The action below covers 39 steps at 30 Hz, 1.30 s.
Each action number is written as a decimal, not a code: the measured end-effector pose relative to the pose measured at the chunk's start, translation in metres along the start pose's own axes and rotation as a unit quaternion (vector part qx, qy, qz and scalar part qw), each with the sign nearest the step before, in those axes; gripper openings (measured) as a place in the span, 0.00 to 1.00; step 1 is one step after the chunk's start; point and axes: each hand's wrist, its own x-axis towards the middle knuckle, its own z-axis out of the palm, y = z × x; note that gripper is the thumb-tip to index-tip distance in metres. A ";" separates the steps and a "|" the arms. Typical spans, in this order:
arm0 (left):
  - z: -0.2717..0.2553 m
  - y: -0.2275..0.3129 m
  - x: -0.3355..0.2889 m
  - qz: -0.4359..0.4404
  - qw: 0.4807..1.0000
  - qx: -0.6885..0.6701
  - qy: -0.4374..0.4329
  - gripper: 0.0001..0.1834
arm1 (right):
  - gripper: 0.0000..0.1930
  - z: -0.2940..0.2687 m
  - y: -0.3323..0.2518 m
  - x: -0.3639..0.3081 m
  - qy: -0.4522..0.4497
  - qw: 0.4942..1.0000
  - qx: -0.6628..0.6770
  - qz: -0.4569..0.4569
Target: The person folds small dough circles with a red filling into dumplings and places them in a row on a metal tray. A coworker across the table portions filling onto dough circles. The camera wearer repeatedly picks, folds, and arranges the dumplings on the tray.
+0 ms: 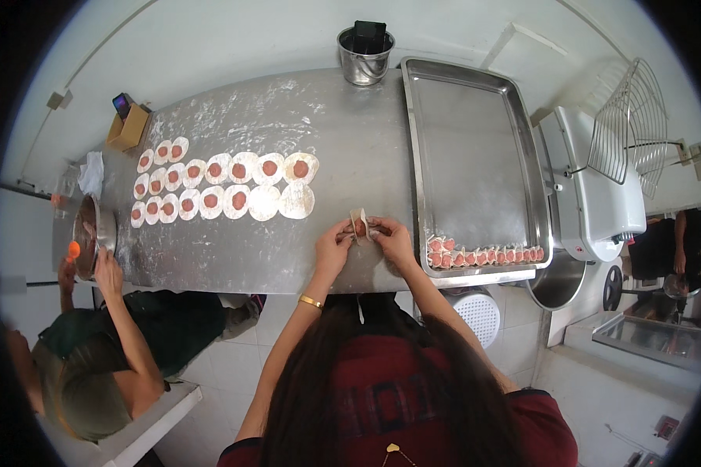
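Between my two hands is a round dough wrapper with pink meat filling, its sides bent up around the meat. My left hand pinches it from the left, and my right hand grips the opposite side. Both hands are just above the steel table, near its front edge. To the left lie rows of flat wrappers, most topped with a ball of meat; two at the right end of the nearest row are bare, one of them a plain wrapper. Formed dumplings line the near end of the metal tray at my right.
At far left, a co-worker's hand is at a metal bowl, with an orange-tipped tool. A steel bucket stands at the back. Right of the tray are a white machine and a wire guard.
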 end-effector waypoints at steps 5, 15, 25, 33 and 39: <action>0.004 0.000 0.003 0.022 0.999 0.011 0.047 0.18 | 0.13 0.001 -0.008 0.000 -0.005 0.999 -0.021 0.034; -0.003 0.002 -0.005 -0.017 0.965 -0.261 -0.007 0.06 | 0.06 0.002 -0.031 -0.017 -0.024 0.983 0.182 0.028; -0.021 0.011 -0.015 -0.044 0.969 -0.238 -0.056 0.09 | 0.14 -0.005 -0.027 -0.012 -0.034 0.998 -0.054 0.006; -0.013 -0.002 -0.017 0.163 0.984 0.073 -0.008 0.09 | 0.19 -0.008 -0.023 -0.022 -0.066 0.972 -0.215 -0.062; -0.003 0.004 -0.018 0.076 0.995 0.063 -0.008 0.18 | 0.20 -0.006 -0.025 -0.013 -0.089 0.944 -0.276 -0.159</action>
